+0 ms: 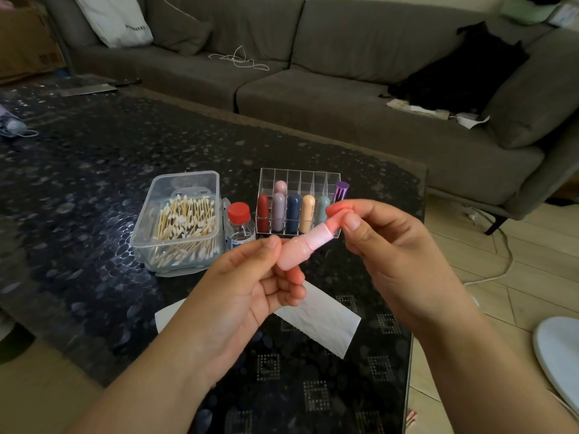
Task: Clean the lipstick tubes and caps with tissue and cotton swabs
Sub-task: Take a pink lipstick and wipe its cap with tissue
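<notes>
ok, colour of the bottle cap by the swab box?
Red; the bottle cap shows clearly in the head view.

Both hands up over the dark table: the left hand grips the base of a pink lipstick, and the right hand pinches its upper end. Beneath the lipstick lies a white tissue. Behind it stands a clear rack of lipsticks, then leftward a red-capped bottle and a box of cotton swabs.
</notes>
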### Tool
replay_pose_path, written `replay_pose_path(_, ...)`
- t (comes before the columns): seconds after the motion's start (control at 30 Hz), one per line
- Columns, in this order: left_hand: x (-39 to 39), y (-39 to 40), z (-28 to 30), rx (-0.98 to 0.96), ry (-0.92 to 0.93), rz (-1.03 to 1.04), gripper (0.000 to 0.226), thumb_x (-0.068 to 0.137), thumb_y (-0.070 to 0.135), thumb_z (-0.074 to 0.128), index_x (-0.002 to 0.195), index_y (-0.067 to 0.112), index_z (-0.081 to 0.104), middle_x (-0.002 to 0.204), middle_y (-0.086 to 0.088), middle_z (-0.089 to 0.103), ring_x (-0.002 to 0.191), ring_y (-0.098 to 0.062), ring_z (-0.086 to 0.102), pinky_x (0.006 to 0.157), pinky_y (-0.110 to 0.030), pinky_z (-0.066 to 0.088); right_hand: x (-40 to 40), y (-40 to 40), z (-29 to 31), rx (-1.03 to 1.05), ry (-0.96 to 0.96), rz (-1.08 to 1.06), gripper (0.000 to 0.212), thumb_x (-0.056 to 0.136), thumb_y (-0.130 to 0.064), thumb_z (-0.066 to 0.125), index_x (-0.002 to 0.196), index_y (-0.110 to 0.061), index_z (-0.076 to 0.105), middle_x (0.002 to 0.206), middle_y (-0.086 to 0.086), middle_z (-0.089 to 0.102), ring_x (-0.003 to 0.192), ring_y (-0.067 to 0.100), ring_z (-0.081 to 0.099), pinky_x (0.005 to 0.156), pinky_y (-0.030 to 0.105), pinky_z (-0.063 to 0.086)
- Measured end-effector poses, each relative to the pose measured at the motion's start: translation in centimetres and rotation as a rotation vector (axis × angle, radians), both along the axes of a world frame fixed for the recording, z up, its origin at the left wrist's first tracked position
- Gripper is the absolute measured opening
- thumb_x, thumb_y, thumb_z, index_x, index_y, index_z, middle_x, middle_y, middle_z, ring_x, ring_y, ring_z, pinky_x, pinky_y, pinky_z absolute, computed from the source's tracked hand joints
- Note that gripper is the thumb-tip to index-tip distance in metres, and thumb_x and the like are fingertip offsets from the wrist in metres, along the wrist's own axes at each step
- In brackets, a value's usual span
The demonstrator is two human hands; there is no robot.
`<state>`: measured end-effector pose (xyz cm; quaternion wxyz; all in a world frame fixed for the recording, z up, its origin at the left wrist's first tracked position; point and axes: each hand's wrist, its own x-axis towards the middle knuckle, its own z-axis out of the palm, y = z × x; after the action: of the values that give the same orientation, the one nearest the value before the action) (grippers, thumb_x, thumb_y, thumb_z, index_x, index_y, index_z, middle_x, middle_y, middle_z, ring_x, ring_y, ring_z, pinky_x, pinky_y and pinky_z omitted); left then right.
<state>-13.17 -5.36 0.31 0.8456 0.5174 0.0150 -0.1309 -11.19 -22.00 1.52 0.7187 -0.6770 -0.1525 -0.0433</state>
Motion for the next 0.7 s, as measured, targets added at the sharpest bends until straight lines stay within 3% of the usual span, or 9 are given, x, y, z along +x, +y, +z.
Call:
replay_pose_path(0.17, 0.12, 0.07, -0.01, -0.008, 0.010, -0.011, 0.031, 0.079, 0.029, 0.052, 0.072, 0.010, 0.076, 0.058, -0.009, 0.058, 0.052, -0.015, 0.056, 0.049, -0.023, 0.050, -0.12, -0.07, 0.14, -0.003, -0.021, 0.036, 0.016, 0.084, -0.019, 0.057, 0.095, -0.013, 0.067, 0.078, -0.016, 0.068, 0.073, -0.005, 0.059, 0.069, 0.010, 0.044)
replay_pose_path(0.43, 0.17, -0.05, 0.13, 0.011, -0.010, -0.011, 0.033, 0.081, 0.029, 0.049, 0.071, 0.017, 0.078, 0.059, -0.006, 0.059, 0.053, -0.013, 0.057, 0.052, -0.022, 0.050, -0.25, 0.22, 0.17, -0.026, 0.003, 0.048, 0.019, 0.090, -0.025, 0.056, 0.104, -0.018, 0.066, 0.073, -0.022, 0.064, 0.077, -0.006, 0.059, 0.074, 0.012, 0.045)
replay_pose_path(0.57, 0.15, -0.09, 0.12, 0.013, -0.013, -0.006, 0.032, 0.081, 0.028, 0.050, 0.071, 0.018, 0.078, 0.059, -0.005, 0.060, 0.053, -0.013, 0.058, 0.052, -0.022, 0.051, -0.36, 0.49, 0.29, 0.000, 0.037, -0.003, 0.028, 0.077, -0.029, 0.055, 0.098, -0.014, 0.067, 0.066, -0.019, 0.064, 0.070, -0.006, 0.059, 0.070, 0.011, 0.045)
replay_pose_path(0.7, 0.16, -0.04, 0.09, 0.022, -0.025, -0.005, 0.031, 0.080, 0.029, 0.050, 0.072, 0.018, 0.078, 0.060, -0.005, 0.060, 0.054, -0.013, 0.058, 0.052, -0.022, 0.051, -0.27, 0.50, 0.17, 0.002, 0.048, -0.068, 0.021, 0.074, -0.028, 0.060, 0.085, -0.012, 0.070, 0.067, -0.014, 0.065, 0.065, -0.003, 0.058, 0.065, 0.010, 0.044)
